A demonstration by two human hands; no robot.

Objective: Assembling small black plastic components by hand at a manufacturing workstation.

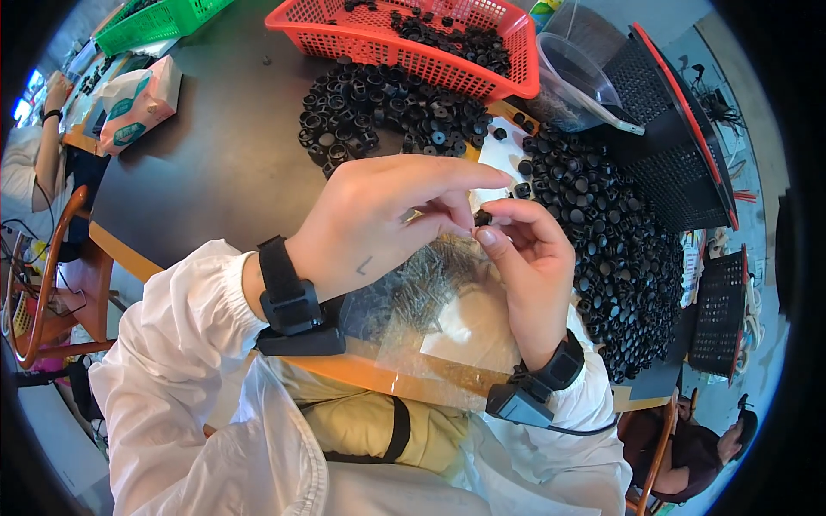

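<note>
Between the thumb and fingertips of my right hand [535, 271] is a small black plastic cap [483, 218]. My left hand [370, 215] meets it from the other side, index finger stretched above while the thumb and another finger press together against the cap's edge. Whatever those left fingers pinch is too small to make out. Under both hands lies a clear plastic bag [391, 348] with many thin metal pins [426, 288]. Beyond my left hand spreads a heap of black ring-shaped parts [379, 107]. Many round black caps [615, 249] are piled to the right of my right hand.
A red basket [301, 39] with black parts stands at the far side. Clear tub [564, 73] and black baskets [650, 112] [721, 318] line the right. A tissue pack [142, 107] and green basket [159, 26] sit far left. Other people sit at left and lower right.
</note>
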